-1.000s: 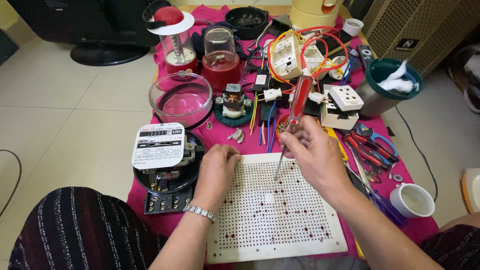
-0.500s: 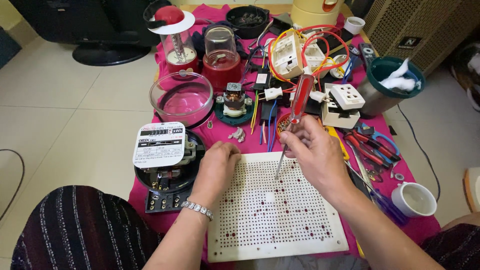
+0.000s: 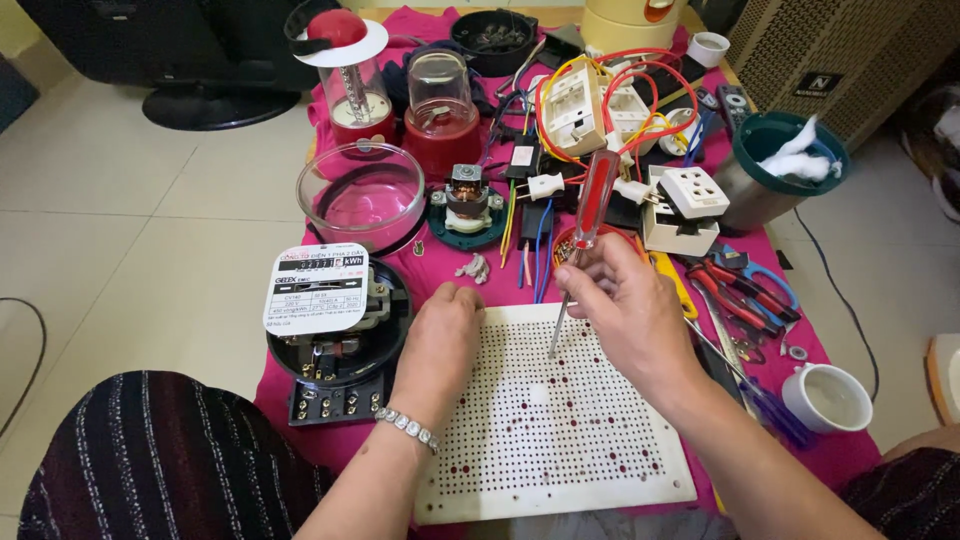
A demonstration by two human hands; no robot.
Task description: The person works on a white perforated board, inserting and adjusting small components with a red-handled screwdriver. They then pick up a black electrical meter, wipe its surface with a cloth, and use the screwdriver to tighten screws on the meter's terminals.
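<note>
Right hand (image 3: 625,305) pinching upright screwdriver (image 3: 585,230), perforated board (image 3: 560,420)

Bright, even daylight floods the scene, soft and seemingly from twelve o'clock. Only faint shadows sit under the hands and beside the glass bowl (image 3: 362,197), which catches mild glare. The white perforated board (image 3: 560,420) reads crisp, nearly overexposed. Focus holds sharp throughout; wide-angle stretch bends the floor tiles (image 3: 120,260) toward nine o'clock.
</note>
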